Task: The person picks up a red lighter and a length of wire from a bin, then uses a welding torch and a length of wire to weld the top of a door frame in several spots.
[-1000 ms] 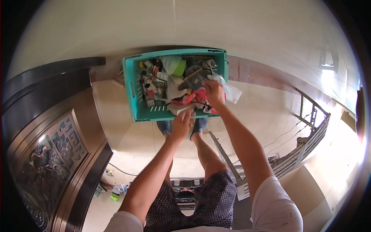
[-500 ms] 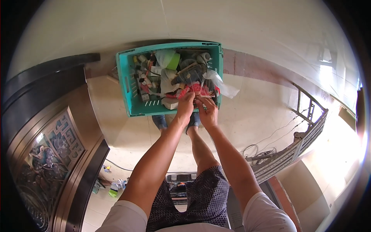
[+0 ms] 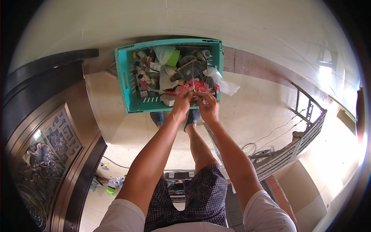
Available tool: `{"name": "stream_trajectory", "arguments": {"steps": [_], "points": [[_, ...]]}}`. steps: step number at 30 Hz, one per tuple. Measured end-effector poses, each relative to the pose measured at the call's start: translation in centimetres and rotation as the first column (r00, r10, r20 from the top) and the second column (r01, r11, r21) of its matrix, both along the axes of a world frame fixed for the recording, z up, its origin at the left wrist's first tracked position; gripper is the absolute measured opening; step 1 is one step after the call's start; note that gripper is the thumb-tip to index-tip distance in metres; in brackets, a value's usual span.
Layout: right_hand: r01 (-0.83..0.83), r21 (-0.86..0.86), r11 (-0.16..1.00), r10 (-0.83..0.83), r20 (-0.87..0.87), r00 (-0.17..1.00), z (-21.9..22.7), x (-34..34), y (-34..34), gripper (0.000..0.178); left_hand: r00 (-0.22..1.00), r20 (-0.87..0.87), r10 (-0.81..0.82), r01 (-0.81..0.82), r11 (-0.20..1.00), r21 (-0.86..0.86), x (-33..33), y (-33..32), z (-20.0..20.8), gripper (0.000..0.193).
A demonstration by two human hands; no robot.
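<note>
Over the near edge of a teal plastic crate [image 3: 123,73], my left hand [image 3: 181,102] and my right hand [image 3: 209,107] are close together with fingers pinched. Thin, pale strands or clear film show at the fingertips; what they grip is too small to make out. Just beyond the fingers lies a crumpled red plastic bag [image 3: 198,84]. A white plastic bag [image 3: 226,86] hangs over the crate's right side. Inside, a dark slotted piece [image 3: 188,72] sits among loose parts, with a bright green cylinder [image 3: 173,57] at the back. Small fittings [image 3: 143,83] fill the left part.
The crate stands on the tiled floor [image 3: 255,104] against a pale wall [image 3: 185,19], in front of my feet. A metal ladder [image 3: 293,149] with loose cables lies at right. An ornate dark door [image 3: 50,154] is at left. Behind my legs is an open toolbox [image 3: 178,187].
The fingertips have shifted slightly while staying pinched together at the red bag. The view has moved a little, and the crate appears slightly higher.
</note>
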State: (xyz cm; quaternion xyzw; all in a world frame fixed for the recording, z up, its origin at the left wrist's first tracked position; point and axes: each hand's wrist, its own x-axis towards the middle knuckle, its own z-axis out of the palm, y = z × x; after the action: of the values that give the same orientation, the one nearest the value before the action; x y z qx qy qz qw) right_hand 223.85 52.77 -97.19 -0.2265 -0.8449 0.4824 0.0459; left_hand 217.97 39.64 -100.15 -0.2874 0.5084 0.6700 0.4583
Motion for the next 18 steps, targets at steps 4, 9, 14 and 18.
{"name": "stream_trajectory", "arguments": {"steps": [4, 9, 14, 18], "points": [[-0.066, 0.086, 0.994, 0.069, -0.031, 0.997, -0.4, -0.2, -0.1, 0.016, 0.999, 0.023, -0.036, 0.036, 0.999, 0.024, -0.5, -0.3, -2.5, 0.023], [-0.282, 0.292, 0.914, 0.298, -0.010, 0.954, 0.0, 0.1, 1.2, 0.016, 0.998, 0.029, 0.061, -0.057, 0.992, -0.114, -0.7, 1.3, 0.4, 0.026], [-0.478, 0.228, 0.848, 0.485, 0.031, 0.874, 1.2, -1.8, 1.2, 0.016, 0.970, -0.098, 0.222, -0.235, 0.960, -0.151, -0.8, -1.5, 1.0, 0.030], [-0.598, 0.231, 0.768, 0.607, 0.037, 0.794, 2.1, -2.0, 2.8, 0.016, 0.959, -0.206, 0.196, -0.224, 0.967, -0.124, -1.0, -3.2, 4.9, 0.031]]}}
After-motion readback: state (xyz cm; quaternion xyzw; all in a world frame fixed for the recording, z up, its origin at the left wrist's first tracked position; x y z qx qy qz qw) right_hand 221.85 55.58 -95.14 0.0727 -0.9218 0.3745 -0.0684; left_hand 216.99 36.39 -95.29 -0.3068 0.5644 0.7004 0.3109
